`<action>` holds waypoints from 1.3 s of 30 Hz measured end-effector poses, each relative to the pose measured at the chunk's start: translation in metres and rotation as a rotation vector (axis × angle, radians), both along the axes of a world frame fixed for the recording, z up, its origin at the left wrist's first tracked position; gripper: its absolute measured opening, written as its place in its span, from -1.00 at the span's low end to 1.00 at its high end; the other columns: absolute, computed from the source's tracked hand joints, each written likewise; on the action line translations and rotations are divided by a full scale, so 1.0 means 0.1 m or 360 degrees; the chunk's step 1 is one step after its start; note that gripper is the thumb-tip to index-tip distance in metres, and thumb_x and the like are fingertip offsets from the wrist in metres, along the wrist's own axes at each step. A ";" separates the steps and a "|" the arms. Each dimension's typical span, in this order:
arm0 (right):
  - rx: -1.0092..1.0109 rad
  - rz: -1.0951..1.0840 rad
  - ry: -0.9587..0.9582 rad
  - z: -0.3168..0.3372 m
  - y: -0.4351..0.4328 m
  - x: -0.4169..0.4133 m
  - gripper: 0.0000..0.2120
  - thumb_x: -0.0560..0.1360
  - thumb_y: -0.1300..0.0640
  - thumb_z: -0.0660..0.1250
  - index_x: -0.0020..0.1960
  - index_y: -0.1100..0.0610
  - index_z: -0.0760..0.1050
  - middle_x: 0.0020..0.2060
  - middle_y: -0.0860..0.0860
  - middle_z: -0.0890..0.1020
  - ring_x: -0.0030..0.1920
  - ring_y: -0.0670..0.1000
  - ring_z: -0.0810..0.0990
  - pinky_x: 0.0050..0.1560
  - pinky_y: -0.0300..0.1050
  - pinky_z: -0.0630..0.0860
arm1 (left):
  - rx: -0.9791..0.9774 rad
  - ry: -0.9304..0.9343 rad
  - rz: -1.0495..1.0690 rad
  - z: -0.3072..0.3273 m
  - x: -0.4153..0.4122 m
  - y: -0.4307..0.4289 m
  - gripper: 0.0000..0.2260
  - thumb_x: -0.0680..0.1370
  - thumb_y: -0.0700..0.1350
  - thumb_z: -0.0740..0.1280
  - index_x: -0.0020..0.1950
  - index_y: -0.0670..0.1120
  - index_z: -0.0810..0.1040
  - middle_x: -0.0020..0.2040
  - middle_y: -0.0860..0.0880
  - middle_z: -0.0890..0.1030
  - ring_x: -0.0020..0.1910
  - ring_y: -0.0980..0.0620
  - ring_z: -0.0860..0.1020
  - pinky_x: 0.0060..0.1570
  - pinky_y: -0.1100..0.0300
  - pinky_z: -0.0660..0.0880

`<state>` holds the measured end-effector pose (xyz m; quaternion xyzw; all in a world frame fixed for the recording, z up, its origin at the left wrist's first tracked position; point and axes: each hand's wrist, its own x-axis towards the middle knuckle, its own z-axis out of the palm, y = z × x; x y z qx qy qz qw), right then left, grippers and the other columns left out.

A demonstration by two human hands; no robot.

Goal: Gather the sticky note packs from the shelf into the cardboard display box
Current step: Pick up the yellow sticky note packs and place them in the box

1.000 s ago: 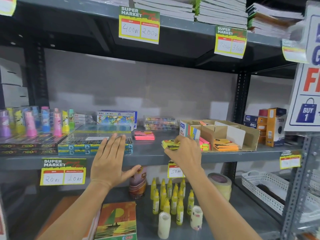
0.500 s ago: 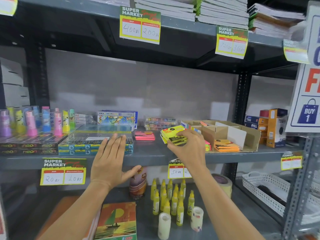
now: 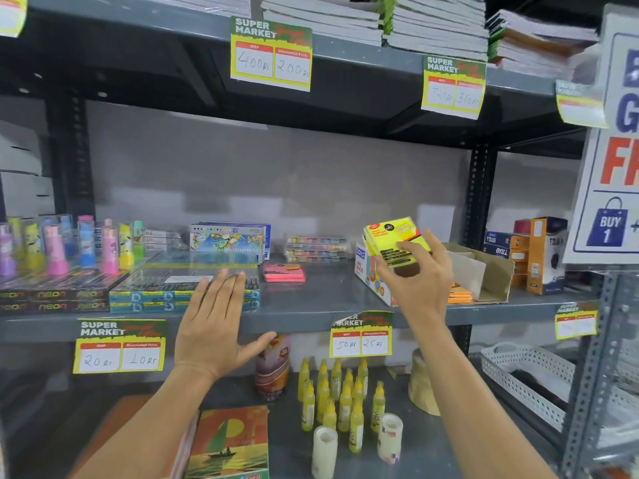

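Note:
My right hand (image 3: 420, 278) grips a stack of yellow sticky note packs (image 3: 394, 238), held tilted in the air above the left end of the cardboard display box (image 3: 491, 271). Orange packs (image 3: 460, 294) lie inside the box behind my hand. A pink sticky note stack (image 3: 284, 273) rests on the grey shelf (image 3: 325, 299) to the left of the box. My left hand (image 3: 216, 326) lies flat, fingers spread, on the shelf's front edge and holds nothing.
Neon pen boxes (image 3: 52, 299) and colourful bottles (image 3: 55, 250) fill the shelf's left. Orange and blue boxes (image 3: 539, 254) stand right of the display box. Glue bottles (image 3: 340, 399), tape rolls (image 3: 390, 437) and a white basket (image 3: 525, 378) sit on the lower shelf.
My right hand picked the yellow packs up off the shelf and carried them up and to the right, over the box's left end. The left hand stayed put.

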<state>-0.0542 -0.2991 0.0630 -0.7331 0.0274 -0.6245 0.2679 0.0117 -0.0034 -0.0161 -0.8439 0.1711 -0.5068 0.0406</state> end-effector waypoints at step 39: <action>0.0060 -0.0478 0.0553 -0.42 -0.82 -0.04 -0.58 0.45 -0.13 0.36 0.11 0.18 0.60 0.24 0.23 0.54 0.31 0.20 0.41 0.34 0.11 0.26 | -0.0065 -0.0045 -0.0048 -0.02 0.02 -0.01 -0.11 0.45 0.42 0.13 0.44 -0.32 0.36 0.39 -0.28 0.45 0.43 -0.23 0.37 0.46 -0.13 0.20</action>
